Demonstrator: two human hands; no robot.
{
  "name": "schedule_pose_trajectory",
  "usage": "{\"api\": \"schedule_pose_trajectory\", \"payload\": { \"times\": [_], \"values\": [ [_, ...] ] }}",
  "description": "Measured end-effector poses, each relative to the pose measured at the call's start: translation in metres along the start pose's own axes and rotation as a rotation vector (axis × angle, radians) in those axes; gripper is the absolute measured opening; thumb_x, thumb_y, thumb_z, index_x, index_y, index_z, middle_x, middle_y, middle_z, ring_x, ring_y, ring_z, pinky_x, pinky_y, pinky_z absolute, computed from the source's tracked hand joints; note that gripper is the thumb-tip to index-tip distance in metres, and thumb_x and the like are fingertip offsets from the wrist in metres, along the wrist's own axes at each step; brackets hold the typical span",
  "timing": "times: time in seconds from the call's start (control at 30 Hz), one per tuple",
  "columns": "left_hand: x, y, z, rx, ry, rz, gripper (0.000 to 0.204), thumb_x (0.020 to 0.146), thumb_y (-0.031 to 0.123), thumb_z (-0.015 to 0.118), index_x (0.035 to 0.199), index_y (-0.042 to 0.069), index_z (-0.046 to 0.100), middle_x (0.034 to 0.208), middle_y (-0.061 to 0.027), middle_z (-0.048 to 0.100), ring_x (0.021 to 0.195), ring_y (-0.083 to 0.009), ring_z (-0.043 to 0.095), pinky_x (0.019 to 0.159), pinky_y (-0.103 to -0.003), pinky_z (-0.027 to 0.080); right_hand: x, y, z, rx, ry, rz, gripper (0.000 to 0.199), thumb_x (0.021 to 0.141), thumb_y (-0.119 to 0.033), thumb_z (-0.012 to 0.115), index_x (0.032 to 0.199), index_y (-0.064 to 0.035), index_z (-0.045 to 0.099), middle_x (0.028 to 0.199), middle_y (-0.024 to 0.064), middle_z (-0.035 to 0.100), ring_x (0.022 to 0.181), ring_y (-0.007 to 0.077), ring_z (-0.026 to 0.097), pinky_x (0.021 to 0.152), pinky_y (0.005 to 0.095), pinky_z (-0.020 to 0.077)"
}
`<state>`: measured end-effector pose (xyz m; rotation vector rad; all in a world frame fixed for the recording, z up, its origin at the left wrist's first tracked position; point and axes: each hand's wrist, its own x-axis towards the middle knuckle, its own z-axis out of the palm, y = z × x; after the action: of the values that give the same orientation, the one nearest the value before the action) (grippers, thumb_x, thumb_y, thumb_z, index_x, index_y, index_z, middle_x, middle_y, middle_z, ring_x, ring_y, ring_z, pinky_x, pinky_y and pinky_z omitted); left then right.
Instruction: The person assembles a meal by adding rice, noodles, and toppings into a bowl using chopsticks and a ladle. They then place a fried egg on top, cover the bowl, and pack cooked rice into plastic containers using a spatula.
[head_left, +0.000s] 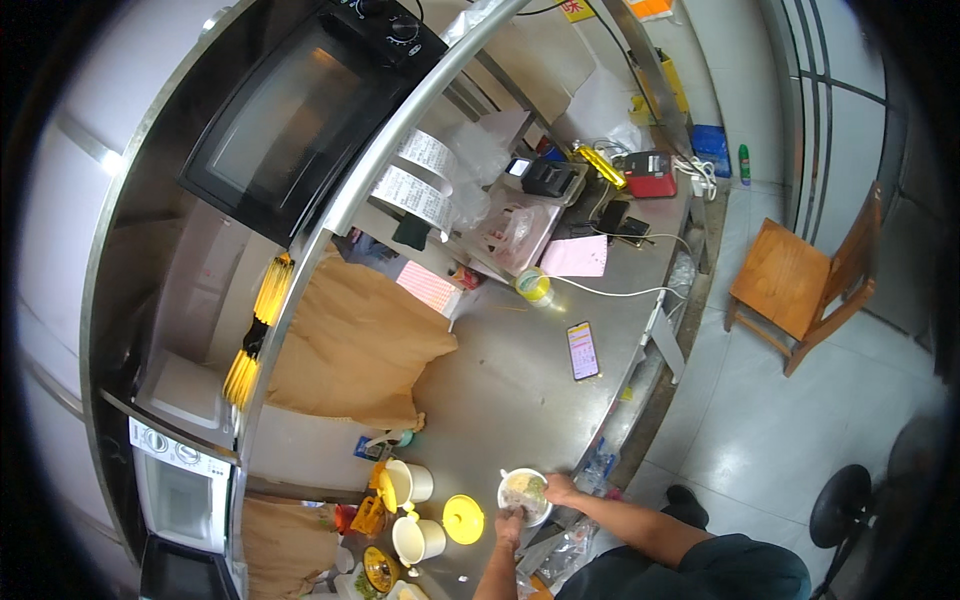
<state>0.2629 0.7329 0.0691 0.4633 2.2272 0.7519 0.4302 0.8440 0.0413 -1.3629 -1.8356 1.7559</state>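
Observation:
A white bowl [504, 488] stands near the front edge of the metal counter, with pale food in it whose kind I cannot make out. My left hand [510, 523] grips the bowl at its near-left rim, fingers bent over the edge. On the right side, my right hand [560, 489] closes on the rim. Just left of the bowl lies a round yellow lid [463, 519] with a knob. Beyond it stand two white lidded-style pots, a far one [415, 483] and a near one [418, 541].
A phone [582, 350] with its screen lit lies on the counter [490, 380]. Farther back are a yellow-lidded jar [533, 286], a pink paper [575, 257] and cables. A microwave [300, 120] sits on the shelf at left. A wooden chair [785, 275] stands at right.

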Motion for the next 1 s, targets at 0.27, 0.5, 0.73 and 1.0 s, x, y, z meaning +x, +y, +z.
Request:
{"api": "schedule_pose_trajectory", "payload": {
  "times": [0.27,0.5,0.73,1.0],
  "values": [
    [-0.008,0.008,-0.004,-0.477,0.122,-0.301,0.065,0.087,0.022,0.075,0.140,0.005,0.041,0.129,-0.0137,0.061,0.118,-0.0294,0.061,0.096,-0.051,0.050,0.026,0.003,0.022,-0.037,0.190,0.060,0.031,0.084,-0.024,0.066,0.111,-0.0116,0.073,0.110,0.0180,0.072,0.105,0.0344,0.069,0.092,0.0455,0.0543],
    [0.020,0.019,0.034,0.164,0.267,0.095,0.110,0.080,0.054,0.076,0.153,-0.007,0.022,0.154,-0.0292,0.033,0.142,-0.0432,0.034,0.119,-0.043,0.028,-0.001,0.010,0.009,0.041,0.271,0.177,0.024,0.082,-0.030,0.063,0.092,-0.0140,0.077,0.090,0.0167,0.073,0.087,0.0365,0.071,0.079,0.0472,0.0567],
    [0.000,0.036,0.046,0.521,0.186,0.115,0.138,0.062,0.072,0.081,0.159,0.006,0.009,0.165,-0.0219,0.005,0.151,-0.0478,0.001,0.114,-0.070,0.018,0.044,-0.004,-0.004,-0.025,0.108,0.049,0.021,0.082,-0.026,0.063,0.086,-0.0121,0.078,0.092,0.0154,0.074,0.089,0.0341,0.072,0.083,0.0442,0.0563],
    [-0.021,0.049,0.045,0.588,0.071,0.104,0.159,0.041,0.071,0.090,0.160,0.013,0.001,0.166,-0.0176,-0.002,0.152,-0.0430,-0.005,0.110,-0.078,0.016,0.098,-0.044,0.006,-0.403,0.035,-0.023,0.022,0.083,-0.020,0.064,0.093,-0.0061,0.079,0.100,0.0197,0.074,0.097,0.0322,0.073,0.084,0.0451,0.0580]
  ]
}}
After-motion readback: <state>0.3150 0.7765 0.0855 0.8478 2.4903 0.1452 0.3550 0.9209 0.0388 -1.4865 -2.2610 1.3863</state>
